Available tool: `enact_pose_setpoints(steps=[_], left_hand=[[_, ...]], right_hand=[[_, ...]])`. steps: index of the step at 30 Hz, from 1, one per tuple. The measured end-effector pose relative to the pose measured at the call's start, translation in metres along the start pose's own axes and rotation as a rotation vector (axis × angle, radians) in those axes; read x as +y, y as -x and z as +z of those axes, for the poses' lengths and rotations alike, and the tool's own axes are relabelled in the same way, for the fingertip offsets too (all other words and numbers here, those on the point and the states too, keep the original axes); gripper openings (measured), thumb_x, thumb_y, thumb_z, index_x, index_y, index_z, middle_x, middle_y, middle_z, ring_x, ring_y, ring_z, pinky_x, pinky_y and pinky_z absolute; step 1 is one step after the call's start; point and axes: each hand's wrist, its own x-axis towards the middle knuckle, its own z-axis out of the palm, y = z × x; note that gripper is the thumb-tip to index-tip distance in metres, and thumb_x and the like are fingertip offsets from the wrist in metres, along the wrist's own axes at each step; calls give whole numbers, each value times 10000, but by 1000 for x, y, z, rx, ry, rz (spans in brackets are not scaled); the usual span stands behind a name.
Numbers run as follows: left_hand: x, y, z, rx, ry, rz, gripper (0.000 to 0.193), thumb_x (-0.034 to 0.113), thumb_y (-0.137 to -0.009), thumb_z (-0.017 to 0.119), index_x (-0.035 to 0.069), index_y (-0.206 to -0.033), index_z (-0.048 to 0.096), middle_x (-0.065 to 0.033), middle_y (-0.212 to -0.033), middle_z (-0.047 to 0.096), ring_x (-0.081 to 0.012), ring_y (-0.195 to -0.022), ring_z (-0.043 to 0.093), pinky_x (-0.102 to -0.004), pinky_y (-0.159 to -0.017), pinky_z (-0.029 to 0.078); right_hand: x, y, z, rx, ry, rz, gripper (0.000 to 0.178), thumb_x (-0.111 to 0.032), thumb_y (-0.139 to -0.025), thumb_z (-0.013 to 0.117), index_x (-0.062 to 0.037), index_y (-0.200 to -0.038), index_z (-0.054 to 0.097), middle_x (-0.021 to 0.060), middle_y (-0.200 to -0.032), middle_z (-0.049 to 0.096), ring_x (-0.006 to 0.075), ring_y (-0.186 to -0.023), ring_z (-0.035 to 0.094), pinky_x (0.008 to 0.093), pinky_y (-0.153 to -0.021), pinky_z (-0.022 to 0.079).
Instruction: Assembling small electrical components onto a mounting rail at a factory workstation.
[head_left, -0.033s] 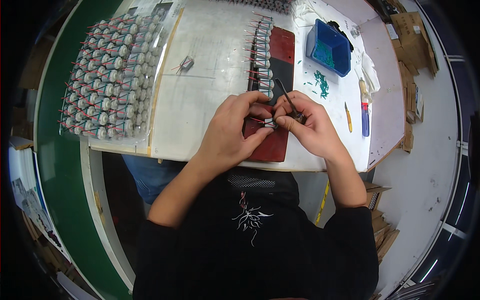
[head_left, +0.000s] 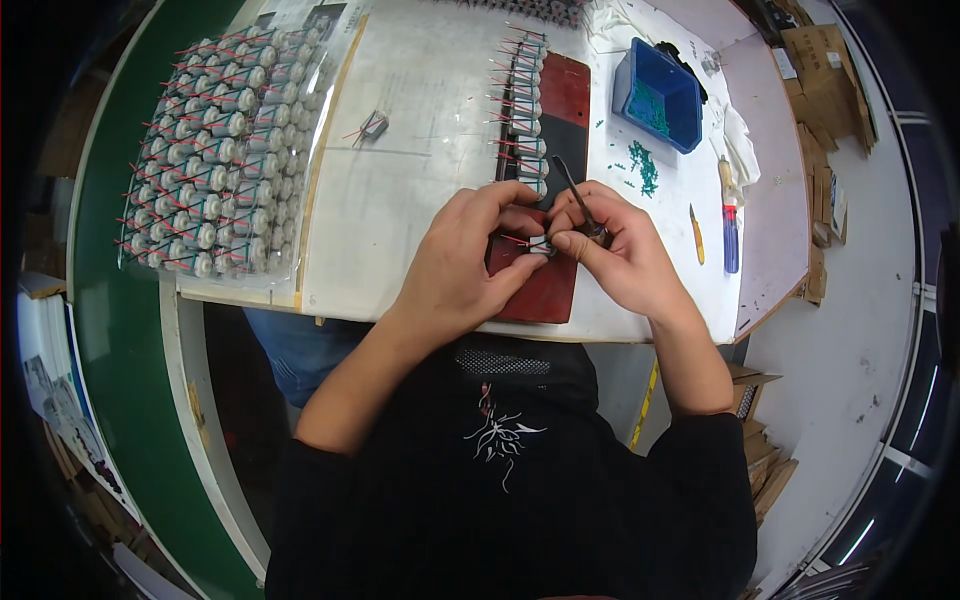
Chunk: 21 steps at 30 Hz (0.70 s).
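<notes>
Near the table edge, the left hand [head_left: 460,252] pinches a small motor [head_left: 540,246] with red wire, over the red board [head_left: 536,306], while the right hand [head_left: 628,250] grips a dark slim tool [head_left: 569,182] in its curled fingers, its thumb close beside this motor. A little farther, a yellow knife [head_left: 697,235] lies on the right, and many wired motors [head_left: 200,150] fill the left side. Farther still, a motor row [head_left: 524,110] stretches along the board, and a blue bin [head_left: 684,136] containing small green pieces [head_left: 647,106] stands on the right.

held part [head_left: 540,244]: partly hidden | far parts [head_left: 545,10]: cropped | green bits [head_left: 643,168]: indistinct
</notes>
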Motion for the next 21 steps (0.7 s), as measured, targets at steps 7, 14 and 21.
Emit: enact_pose_setpoints(steps=[7, 14, 21], left_hand=[[-1, 1, 0, 6, 9, -7, 532, 84, -799, 826, 26, -1257, 561, -78, -1022, 744, -285, -1031, 644, -405, -944, 492], [2, 1, -3, -49, -42, -19, 549, 34, -819, 819, 0, -1287, 534, -115, -1098, 713, -228, -1043, 703, -338, -919, 545], [2, 1, 1, 2, 26, -23, 502, 53, -808, 807, 15, -1238, 552, -104, -1051, 708, -291, -1047, 642, -399, -938, 508]], right_hand=[[-15, 2, 6, 37, 158, 31, 79, 34, -897, 719, 40, -945, 657, 58, -1045, 590, 136, -934, 575, 265, -802, 475], [-13, -1, 5, 18, 218, 26, 87, 34, -899, 716, 36, -950, 646, 65, -1029, 587, 145, -932, 579, 267, -807, 478], [-3, 1, 7, 30, 98, -51, 98, 25, -917, 701, 43, -986, 634, 70, -1045, 574, 145, -953, 567, 260, -847, 472]])
